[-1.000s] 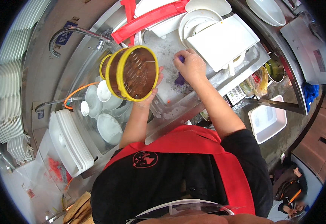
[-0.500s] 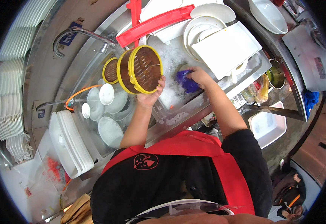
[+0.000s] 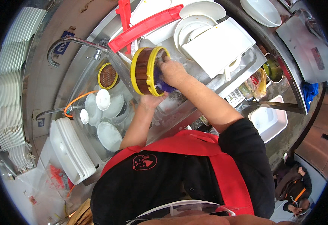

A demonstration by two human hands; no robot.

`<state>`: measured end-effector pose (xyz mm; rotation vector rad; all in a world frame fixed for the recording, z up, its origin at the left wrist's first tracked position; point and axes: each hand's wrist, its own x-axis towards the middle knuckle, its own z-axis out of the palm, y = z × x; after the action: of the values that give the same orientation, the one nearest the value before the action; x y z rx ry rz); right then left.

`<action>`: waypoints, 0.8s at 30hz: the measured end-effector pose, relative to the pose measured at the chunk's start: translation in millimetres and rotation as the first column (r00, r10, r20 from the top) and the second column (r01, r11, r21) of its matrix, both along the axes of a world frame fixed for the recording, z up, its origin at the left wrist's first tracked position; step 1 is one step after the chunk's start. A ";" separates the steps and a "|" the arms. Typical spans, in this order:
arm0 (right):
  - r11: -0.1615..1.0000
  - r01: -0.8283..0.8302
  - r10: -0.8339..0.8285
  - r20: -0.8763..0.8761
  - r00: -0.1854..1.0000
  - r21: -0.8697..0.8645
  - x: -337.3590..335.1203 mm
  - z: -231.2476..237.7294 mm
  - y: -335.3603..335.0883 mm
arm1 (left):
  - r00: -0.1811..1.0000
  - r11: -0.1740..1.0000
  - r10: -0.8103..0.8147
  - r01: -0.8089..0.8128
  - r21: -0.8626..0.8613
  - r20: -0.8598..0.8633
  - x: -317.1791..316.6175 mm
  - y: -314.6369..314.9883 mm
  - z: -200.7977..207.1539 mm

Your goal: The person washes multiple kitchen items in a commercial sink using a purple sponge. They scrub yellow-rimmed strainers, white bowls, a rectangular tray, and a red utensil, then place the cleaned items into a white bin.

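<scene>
A round brown steamer basket with yellow rims (image 3: 141,72) is held on its side over the divider between two sink basins. My left hand (image 3: 154,100) grips its lower edge from beneath, the fingers partly hidden. My right hand (image 3: 172,72) is closed on a wet purple cloth (image 3: 167,87) and presses it into the basket's open side. In the left basin lies a smaller brown round piece with a yellow rim (image 3: 108,76). The soapy water (image 3: 175,103) of the right basin shows below my right forearm.
White bowls and plates (image 3: 109,135) sit in the left basin under a faucet (image 3: 77,40). A white square dish (image 3: 218,48) tops a pile of plates at right. Red strips (image 3: 145,29) lie behind. Stacked white trays (image 3: 68,148) stand left. Another person (image 3: 295,187) is at lower right.
My right hand has lifted the purple cloth from the soapy basin and brought it left into the steamer basket. The basket has turned slightly, its opening facing more to the right.
</scene>
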<state>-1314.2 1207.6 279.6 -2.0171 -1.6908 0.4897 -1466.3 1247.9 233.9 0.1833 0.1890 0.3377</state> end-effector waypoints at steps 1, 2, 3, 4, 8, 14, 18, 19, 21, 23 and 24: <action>0.999 0.011 -0.009 -0.058 0.998 0.037 1.7 -0.9 -1.1 | 0.999 0.999 0.038 -0.038 -0.019 -0.002 -1.0 1.1 -1.4; 0.997 0.048 -0.041 -0.099 0.994 0.065 3.9 -0.4 -1.9 | 0.998 0.998 0.054 -0.053 -0.039 0.026 -1.0 1.5 -3.0; 0.996 0.049 -0.037 -0.151 0.988 0.077 5.8 0.9 -2.9 | 0.998 0.995 0.061 -0.060 -0.075 0.008 -1.1 2.0 -3.9; 0.988 0.072 -0.039 -0.230 0.972 0.138 4.5 3.1 -4.3 | 0.994 0.998 0.054 -0.051 -0.029 0.100 0.8 1.6 -4.8; 0.971 0.007 0.072 -0.319 0.945 0.238 -8.3 14.0 -8.5 | 0.970 0.977 0.212 -0.211 0.019 -0.121 8.3 -4.7 2.0; 0.993 0.097 -0.098 -0.012 0.995 -0.065 -10.6 16.1 -3.7 | 0.965 0.975 0.198 -0.177 0.130 -0.171 11.7 -16.9 18.6; 0.981 0.160 -0.118 -0.331 0.936 0.105 -2.6 3.8 -10.5 | 0.969 0.981 0.190 -0.180 0.075 -0.157 8.7 -11.3 14.6; 0.982 0.126 -0.067 -0.363 0.930 0.142 -2.3 1.3 -10.4 | 0.940 0.976 0.218 -0.204 0.078 -0.262 8.4 -7.6 11.9; 0.985 0.075 -0.032 -0.267 0.963 0.155 -1.3 -1.7 -9.5 | 0.980 0.982 0.171 -0.162 0.092 -0.105 5.6 -2.1 7.2; 0.990 0.065 -0.033 -0.246 0.969 0.124 3.5 -3.2 -11.3 | 0.887 0.943 0.268 -0.161 0.292 -0.375 -4.3 4.2 8.5; 0.932 0.028 -0.005 -0.063 0.998 0.362 6.4 -4.6 -12.9 | 0.850 0.916 0.335 -0.192 0.352 -0.407 -6.2 7.4 9.9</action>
<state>-1307.9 1194.8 275.0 -1.7280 -1.5908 0.2090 -1472.5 1255.2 243.8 0.5449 0.6425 0.6010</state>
